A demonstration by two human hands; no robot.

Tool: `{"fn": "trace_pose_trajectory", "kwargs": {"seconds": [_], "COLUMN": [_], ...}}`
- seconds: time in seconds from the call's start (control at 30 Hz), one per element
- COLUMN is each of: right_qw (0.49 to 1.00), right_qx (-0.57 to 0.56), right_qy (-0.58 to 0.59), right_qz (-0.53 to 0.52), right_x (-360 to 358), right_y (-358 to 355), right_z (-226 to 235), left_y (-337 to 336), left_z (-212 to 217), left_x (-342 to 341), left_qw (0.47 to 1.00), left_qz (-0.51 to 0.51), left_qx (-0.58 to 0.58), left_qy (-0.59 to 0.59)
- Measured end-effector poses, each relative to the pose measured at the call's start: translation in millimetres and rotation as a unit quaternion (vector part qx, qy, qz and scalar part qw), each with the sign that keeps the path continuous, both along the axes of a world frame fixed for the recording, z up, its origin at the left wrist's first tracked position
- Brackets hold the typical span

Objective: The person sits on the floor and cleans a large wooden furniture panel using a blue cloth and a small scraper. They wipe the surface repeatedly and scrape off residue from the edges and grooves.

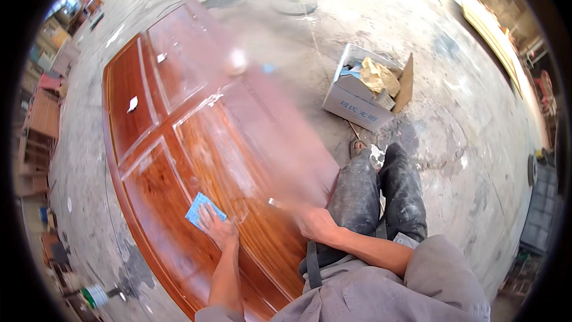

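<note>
The wooden panel (pixel 196 143), reddish and glossy, lies flat on the concrete floor (pixel 369 30) in front of me, low enough that I lean over it. My left hand (pixel 217 229) lies flat and spread on a blue sanding sheet (pixel 202 209), pressing it against the near part of the panel. My right hand (pixel 314 223) is closed around a thin tool, too blurred to identify, just above the panel's edge beside my knee. An open cardboard box (pixel 357 104) sits apart.
</note>
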State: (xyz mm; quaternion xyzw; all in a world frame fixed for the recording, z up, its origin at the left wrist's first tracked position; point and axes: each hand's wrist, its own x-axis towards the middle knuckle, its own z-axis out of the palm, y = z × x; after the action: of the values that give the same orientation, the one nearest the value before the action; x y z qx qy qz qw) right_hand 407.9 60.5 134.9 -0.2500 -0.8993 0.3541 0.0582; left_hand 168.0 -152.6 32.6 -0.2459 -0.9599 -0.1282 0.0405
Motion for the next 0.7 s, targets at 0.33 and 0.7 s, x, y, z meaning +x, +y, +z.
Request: {"fn": "trace_pose_trajectory", "kwargs": {"seconds": [0.33, 0.7], "right_qw": [0.933, 0.936], "right_qx": [-0.231, -0.221], "right_qy": [0.172, 0.184], "right_qz": [-0.218, -0.205], "right_x": [43.0, 48.7], "right_y": [24.6, 61.5], "right_z": [39.5, 8.2], "left_y": [72.8, 153.8], "left_z": [76.3, 146.2], "left_x": [51.7, 142.8], "left_qw": [0.907, 0.682], "left_qz": [0.081, 0.077], "left_qx": [0.324, 0.502], "left_qy": [-0.258, -0.526]}}
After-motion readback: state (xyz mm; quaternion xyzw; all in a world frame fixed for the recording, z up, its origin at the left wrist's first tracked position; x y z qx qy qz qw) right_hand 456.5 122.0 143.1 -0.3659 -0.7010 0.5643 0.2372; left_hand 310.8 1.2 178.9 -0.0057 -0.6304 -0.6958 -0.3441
